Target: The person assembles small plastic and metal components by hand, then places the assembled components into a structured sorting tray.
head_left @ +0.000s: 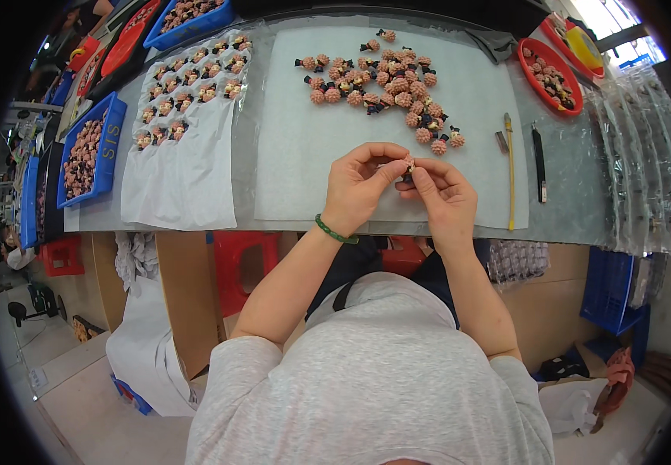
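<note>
My left hand (pixel 359 184) and my right hand (pixel 445 200) meet over the near part of a white sheet (pixel 297 170) on the table. Between their fingertips they pinch one small pink and dark figurine (pixel 408 167), partly covered by the fingers. A green bracelet (pixel 335 231) circles my left wrist. Beyond the hands lies a loose pile of similar figurines (pixel 397 81), with knobbly pink tops and dark parts. To the left, more figurines (pixel 184 101) stand in rows on white paper (pixel 177 182).
Blue bins of figurines (pixel 108 147) stand at the left. A red bowl (pixel 576 97) of figurines sits at the far right. A yellow-handled thin tool (pixel 510 174) and black tweezers (pixel 538 163) lie right of the sheet. Clear plastic trays (pixel 645 155) are stacked at the right edge.
</note>
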Tool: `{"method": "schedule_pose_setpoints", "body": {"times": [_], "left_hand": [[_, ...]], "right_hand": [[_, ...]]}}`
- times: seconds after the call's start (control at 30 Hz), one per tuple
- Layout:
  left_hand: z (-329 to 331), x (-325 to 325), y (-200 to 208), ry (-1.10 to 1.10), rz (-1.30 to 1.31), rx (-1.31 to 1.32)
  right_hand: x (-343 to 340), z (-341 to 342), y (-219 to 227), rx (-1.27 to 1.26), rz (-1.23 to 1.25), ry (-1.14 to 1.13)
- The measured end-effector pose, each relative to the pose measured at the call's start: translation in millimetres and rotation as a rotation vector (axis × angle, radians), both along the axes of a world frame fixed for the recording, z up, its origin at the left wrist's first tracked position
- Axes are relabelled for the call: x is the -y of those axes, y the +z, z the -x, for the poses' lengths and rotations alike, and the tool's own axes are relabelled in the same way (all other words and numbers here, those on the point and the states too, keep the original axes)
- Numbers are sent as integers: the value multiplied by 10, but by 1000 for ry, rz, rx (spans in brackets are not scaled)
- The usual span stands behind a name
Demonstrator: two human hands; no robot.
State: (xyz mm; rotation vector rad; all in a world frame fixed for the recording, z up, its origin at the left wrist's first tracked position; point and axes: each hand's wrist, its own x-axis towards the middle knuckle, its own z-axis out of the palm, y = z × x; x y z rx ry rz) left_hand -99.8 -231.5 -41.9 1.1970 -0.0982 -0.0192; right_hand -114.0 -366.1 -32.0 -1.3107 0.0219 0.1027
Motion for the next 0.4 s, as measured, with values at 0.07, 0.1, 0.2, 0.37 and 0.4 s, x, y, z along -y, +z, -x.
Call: {"method": "schedule_pose_setpoints", "body": {"times": [0.07,0.1,0.2,0.37,0.4], "left_hand": [[-1,31,60,-5,66,-49],[-3,48,79,-3,132,-98],[-5,-41,10,-129,-33,-78],[-33,-74,-75,-112,130,-174],[-32,-71,-86,-114,108,-164]], "right_hand": [[-10,7,-18,34,-37,-35],[-19,14,-24,103,9,-50],[-66,56,-13,168,25,-76],[-51,73,-94,78,-61,-30],[-43,65,-126,106,-45,-7]]}}
